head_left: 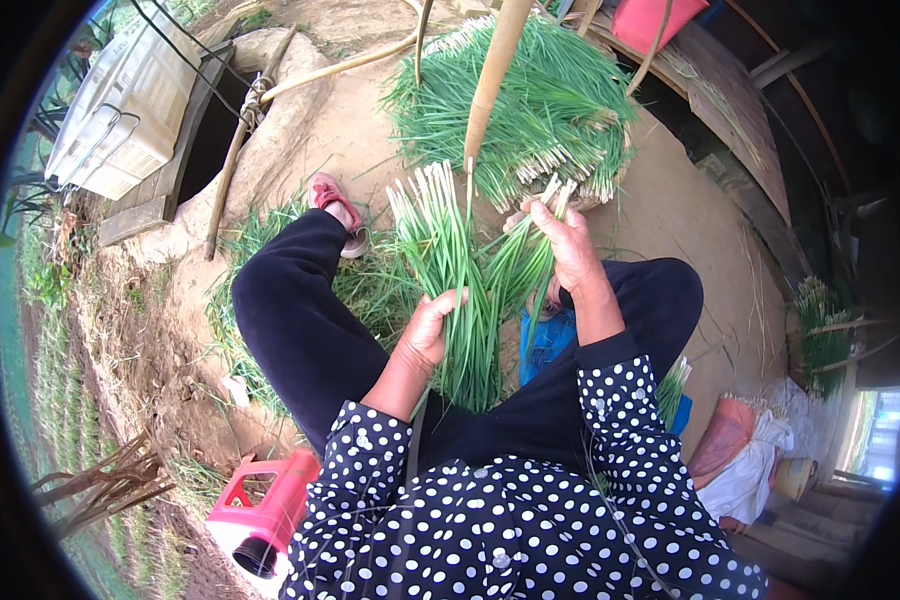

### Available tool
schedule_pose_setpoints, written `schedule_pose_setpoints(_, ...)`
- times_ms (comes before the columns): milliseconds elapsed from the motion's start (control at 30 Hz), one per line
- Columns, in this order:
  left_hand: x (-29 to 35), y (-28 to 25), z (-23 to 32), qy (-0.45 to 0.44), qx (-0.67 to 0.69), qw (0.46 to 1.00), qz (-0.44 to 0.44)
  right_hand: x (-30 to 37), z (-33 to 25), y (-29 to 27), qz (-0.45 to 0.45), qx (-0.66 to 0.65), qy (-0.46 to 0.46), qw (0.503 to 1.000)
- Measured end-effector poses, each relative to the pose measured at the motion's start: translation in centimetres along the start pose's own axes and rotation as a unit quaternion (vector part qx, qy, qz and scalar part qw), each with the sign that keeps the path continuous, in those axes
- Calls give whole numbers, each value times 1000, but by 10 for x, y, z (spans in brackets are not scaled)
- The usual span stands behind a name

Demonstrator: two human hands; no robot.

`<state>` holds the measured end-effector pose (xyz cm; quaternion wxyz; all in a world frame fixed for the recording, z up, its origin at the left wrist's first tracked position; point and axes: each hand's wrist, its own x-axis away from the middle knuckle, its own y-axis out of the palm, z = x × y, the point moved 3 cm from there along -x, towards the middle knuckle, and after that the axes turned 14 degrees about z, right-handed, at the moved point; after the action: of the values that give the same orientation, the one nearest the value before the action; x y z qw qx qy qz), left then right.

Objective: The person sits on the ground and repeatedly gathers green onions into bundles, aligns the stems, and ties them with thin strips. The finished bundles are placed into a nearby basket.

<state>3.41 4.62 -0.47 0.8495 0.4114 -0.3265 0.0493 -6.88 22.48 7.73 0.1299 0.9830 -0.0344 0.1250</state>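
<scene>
My left hand [432,325] is wrapped round a thick bundle of garlic chives [467,340], their pale stem ends pointing away from me and the green leaves hanging toward my lap. Closed near the white ends of a smaller bunch of chives [518,268] is my right hand [568,240]; its leaves slant down to meet the larger bundle. A big heap of chives [515,110] lies on the ground just beyond my hands, with many white ends facing me. Part of the smaller bunch is hidden behind my right fingers.
A wooden pole [495,75] slants in front of the heap. Loose green leaves [370,295] litter the ground between my legs. A pink plastic jug [270,500] stands at my left, a white crate [135,105] at far left. Sacks [740,455] lie at right; a pink container [650,20] sits behind.
</scene>
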Motion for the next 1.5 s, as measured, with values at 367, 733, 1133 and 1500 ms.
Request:
schedule_pose_setpoints(367, -1, -18, 33, 68, 77, 994, 30, -21, -76, -102, 347, 315, -272, 840)
schedule_pose_setpoints(733, 10, 0, 12, -2, -102, 995, 0, -12, -12, 18, -41, 95, -46, 994)
schedule_pose_setpoints(1133, 8, -5, 38, 43, 7, 998, -47, -39, -95, -57, 121, 160, -109, 974)
schedule_pose_setpoints(1500, 10, 0, 38, 61, -60, 996, 7, -46, -61, -40, 26, 183, -102, 977)
